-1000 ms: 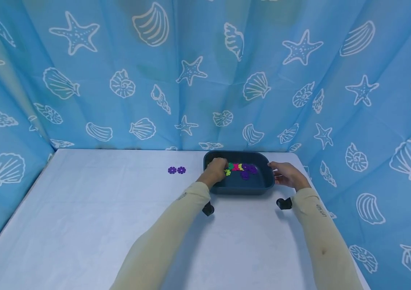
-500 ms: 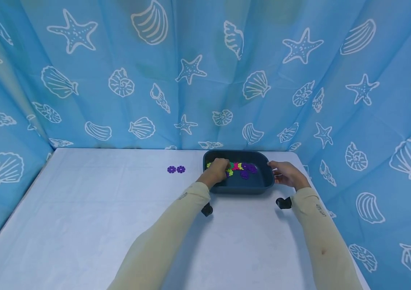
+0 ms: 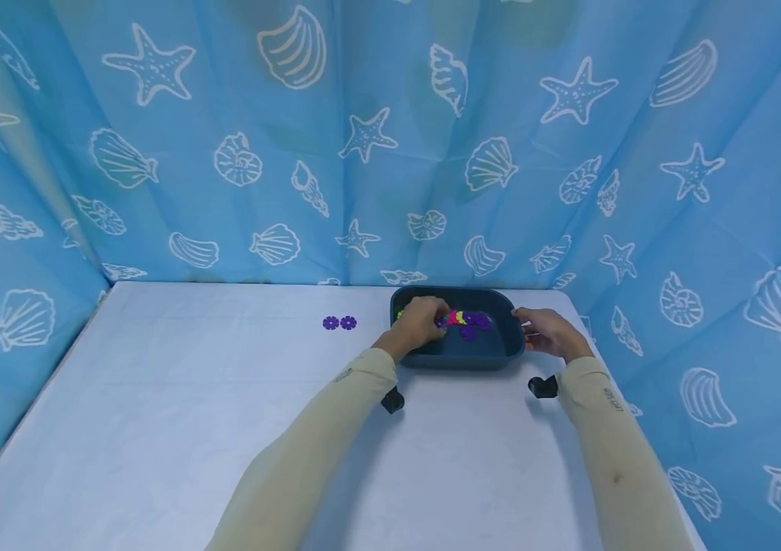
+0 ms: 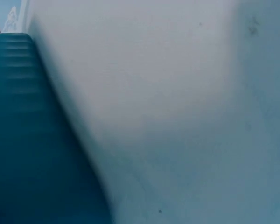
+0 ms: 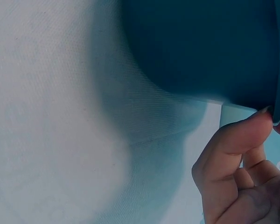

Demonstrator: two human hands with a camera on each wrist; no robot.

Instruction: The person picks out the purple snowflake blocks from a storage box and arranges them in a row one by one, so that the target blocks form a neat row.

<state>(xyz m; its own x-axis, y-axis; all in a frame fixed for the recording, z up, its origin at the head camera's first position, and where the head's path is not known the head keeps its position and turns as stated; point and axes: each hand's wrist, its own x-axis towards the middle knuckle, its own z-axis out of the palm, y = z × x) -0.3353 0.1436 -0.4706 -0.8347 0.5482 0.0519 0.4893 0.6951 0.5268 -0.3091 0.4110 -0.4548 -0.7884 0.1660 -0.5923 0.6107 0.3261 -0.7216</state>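
While the right hand [image 3: 550, 333] pinches the rim at the right end of the dark tray [image 3: 462, 363], the left hand [image 3: 419, 321] is down inside it, over the left half. Colored flower-shaped pieces [image 3: 478, 321] lie in the tray: purple, yellow and pink ones just right of the left fingertips, a sliver of yellow-green on the hand's other side. One purple bit shows right at those fingertips; can't tell if the left grip is pinching it, fingers mostly hidden. Left wrist view doesn't settle it, only tray wall and bench [image 3: 191, 398].

Right grip is clear in its wrist view: thumb and finger close on the rim from either side, other fingers curled below.

Pose: both arms reach forward, left one angled to the right, back of hand up; right one angled inward from the right. Two purple pieces [image 3: 348, 323] sit side by side on the bench, left of the tray, apart from it.
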